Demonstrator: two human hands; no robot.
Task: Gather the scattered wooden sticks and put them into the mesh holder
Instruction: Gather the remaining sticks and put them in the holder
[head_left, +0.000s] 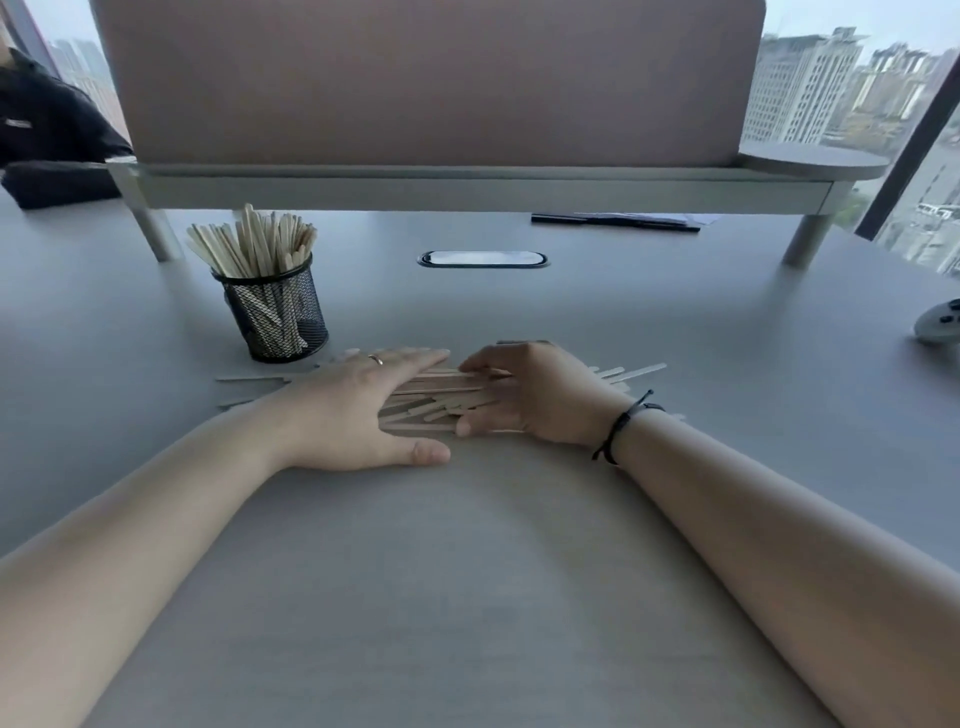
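mesh holder (278, 312) behind-left of loose sticks (441, 397), between both hands

Soft daylight from the windows (810, 88) — faint shadows, mild blur (wide-angle bending at edges).

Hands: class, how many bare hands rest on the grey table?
2: the left hand lies flat over the loose wooden sticks; the right hand cups them opposite. None seems hidden.

Left hand (358, 410) flat; right hand (524, 397) cupped, facing.
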